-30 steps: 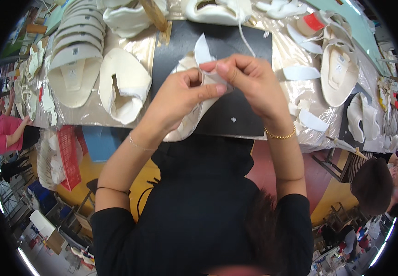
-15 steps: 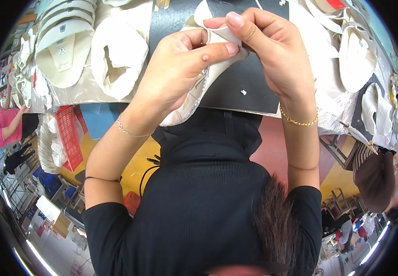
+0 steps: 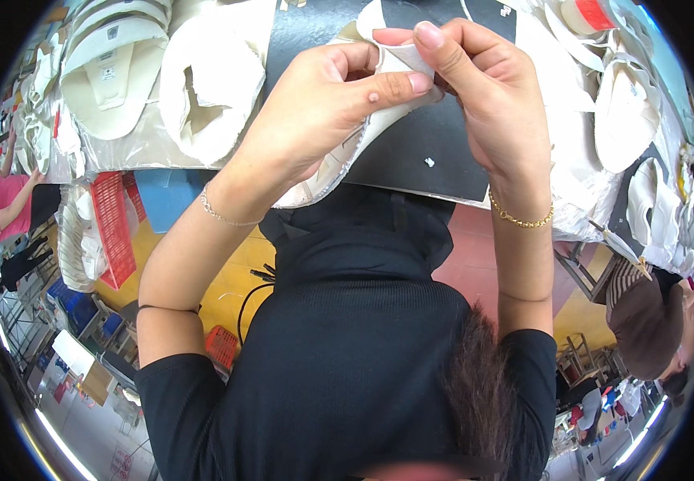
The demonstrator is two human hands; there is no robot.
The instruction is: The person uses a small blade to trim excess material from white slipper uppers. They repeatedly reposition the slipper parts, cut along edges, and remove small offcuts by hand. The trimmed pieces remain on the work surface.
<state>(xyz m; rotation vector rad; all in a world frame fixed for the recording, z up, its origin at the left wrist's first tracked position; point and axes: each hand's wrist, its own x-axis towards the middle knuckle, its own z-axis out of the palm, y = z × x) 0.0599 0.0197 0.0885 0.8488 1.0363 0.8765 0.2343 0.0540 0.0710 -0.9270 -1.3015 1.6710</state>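
Note:
A white shoe upper (image 3: 337,164) with a stitched edge is held up in front of me, over a black board (image 3: 451,164). My left hand (image 3: 335,100) grips it from the left, thumb stretched across its top edge. My right hand (image 3: 495,96) pinches a folded white flap of the same upper between thumb and fingers. The two hands almost meet at that flap, and their fingers hide part of it. To the left of my left hand, another white shoe upper (image 3: 238,80) lies on the table.
A row of overlapping cream shoe pieces (image 3: 118,84) sits at the left. Further uppers (image 3: 626,116) lie to the right, near a white roll with a red patch (image 3: 590,14). Below the table's left edge are a blue panel (image 3: 169,200) and a red basket (image 3: 113,232). Other people work on both sides.
Both hands and the held upper appear slightly further right in the picture, while the view itself has shifted a little. The grip on the upper looks the same.

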